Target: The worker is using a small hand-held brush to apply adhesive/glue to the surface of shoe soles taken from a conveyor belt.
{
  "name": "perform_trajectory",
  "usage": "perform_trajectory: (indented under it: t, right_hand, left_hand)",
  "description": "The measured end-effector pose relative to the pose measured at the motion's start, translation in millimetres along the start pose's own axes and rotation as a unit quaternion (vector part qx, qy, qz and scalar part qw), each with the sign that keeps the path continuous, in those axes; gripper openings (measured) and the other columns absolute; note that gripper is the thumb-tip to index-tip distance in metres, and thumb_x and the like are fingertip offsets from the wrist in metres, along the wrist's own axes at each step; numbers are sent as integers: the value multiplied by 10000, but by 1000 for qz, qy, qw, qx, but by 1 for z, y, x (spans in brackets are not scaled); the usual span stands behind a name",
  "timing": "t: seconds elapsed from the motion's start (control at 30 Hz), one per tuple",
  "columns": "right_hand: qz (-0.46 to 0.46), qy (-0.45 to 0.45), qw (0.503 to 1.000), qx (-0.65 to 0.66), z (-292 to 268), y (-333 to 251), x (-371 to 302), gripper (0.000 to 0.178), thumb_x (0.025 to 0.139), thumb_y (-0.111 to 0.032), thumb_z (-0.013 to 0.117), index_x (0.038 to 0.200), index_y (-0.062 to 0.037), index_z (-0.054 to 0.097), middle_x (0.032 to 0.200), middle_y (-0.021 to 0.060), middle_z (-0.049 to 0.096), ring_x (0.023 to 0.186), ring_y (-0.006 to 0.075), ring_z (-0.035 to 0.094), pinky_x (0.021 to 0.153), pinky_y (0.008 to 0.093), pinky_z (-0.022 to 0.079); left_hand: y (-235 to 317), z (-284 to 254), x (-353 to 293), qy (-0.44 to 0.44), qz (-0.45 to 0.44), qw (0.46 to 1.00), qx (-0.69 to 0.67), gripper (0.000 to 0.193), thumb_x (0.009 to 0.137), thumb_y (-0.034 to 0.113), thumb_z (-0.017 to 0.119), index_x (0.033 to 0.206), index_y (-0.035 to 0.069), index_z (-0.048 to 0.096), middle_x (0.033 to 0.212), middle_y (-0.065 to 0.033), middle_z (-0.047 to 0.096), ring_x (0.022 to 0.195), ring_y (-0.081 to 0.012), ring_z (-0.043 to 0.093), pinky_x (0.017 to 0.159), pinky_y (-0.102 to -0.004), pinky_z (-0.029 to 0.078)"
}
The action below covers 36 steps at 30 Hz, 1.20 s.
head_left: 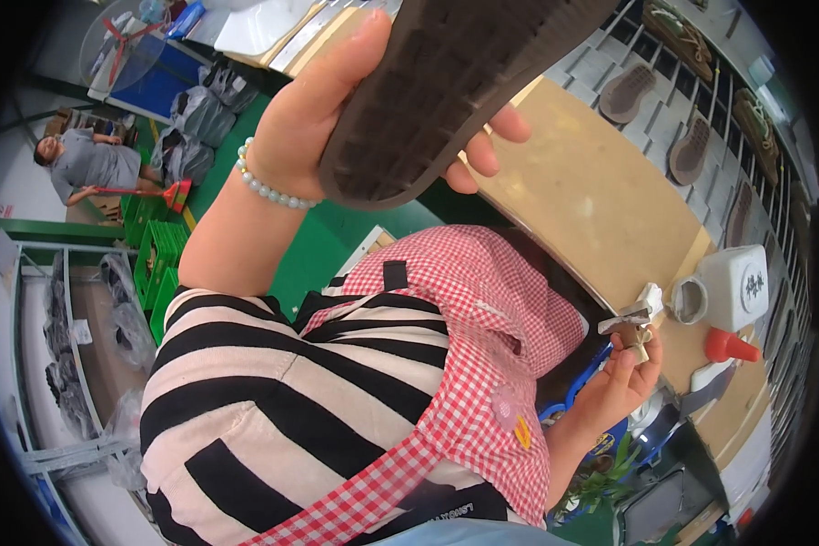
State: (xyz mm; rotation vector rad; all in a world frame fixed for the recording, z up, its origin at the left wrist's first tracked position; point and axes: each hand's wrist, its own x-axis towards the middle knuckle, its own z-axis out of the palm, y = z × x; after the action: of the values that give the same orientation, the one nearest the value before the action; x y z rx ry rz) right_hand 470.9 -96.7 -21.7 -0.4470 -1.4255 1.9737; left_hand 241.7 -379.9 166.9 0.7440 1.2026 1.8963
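Note:
My left hand, with a beaded bracelet at the wrist, is closed around a dark brown shoe sole. Its fingertips show past the sole's right edge, while the top end of the sole runs out of view. Lower right, my right hand pinches a small tool with a greyish flat part and whitish, crumpled material about it. The exact kind of tool cannot be made out. That hand is beside the edge of a tan worktable, close to a small open jar.
On the worktable stand a white plastic container and a red nozzle-shaped piece. Beyond it, a slatted conveyor carries soles and shoes. At left are green crates, a metal shelf with bagged goods, and a person with a red broom.

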Motion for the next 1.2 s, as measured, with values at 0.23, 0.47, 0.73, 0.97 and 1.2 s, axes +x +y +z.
perform_trajectory:
  t: [0.23, 0.47, 0.73, 0.97, 1.2]
  right_hand:
    - [-45, 53, 997, -13, 7, -1, -9, 485, 873, 17, 679, 1329, 38, 513, 1231, 144, 617, 1171, 232, 587, 1057, 369, 422]
    - [-131, 196, 885, -402, -13, -40, 11, 450, 836, 14, 728, 1263, 24, 588, 1228, 102, 621, 1166, 198, 560, 1035, 348, 418]
    - [-188, 195, 659, -702, -38, -63, 69, 380, 770, -124, 782, 1136, -87, 689, 1092, 107, 680, 1141, 310, 578, 981, 431, 428]
    - [-163, 142, 599, -771, -55, -33, 113, 368, 717, -159, 808, 1070, -107, 717, 1017, 57, 710, 1112, 271, 600, 948, 431, 442]
    - [-134, 94, 591, -790, -72, -24, 127, 376, 699, -145, 808, 1060, -90, 716, 1007, 77, 710, 1093, 279, 602, 948, 435, 445]
  left_hand:
    - [-22, -17, 10, -21, 55, 994, -90, 730, 1035, 532, 248, 1455, -53, 368, 1345, -303, 500, 939, -301, 628, 817, -419, 561]
    - [-78, -47, 62, -59, -14, 969, -239, 736, 1043, 579, 221, 1554, 52, 272, 1589, -197, 279, 948, -253, 589, 842, -414, 568]
    - [-147, -58, 103, -7, -190, 928, -320, 691, 1044, 524, 327, 1554, 64, 260, 1588, -173, 296, 973, -271, 591, 831, -447, 582]
    - [-166, -85, 116, -42, -196, 876, -438, 648, 1051, 472, 339, 1555, 73, 261, 1600, -154, 272, 1177, -338, 576, 907, -509, 565]
    - [-184, -91, 110, -12, -191, 859, -476, 620, 1055, 489, 309, 1538, 100, 327, 1579, -134, 332, 1224, -369, 559, 1015, -570, 493]
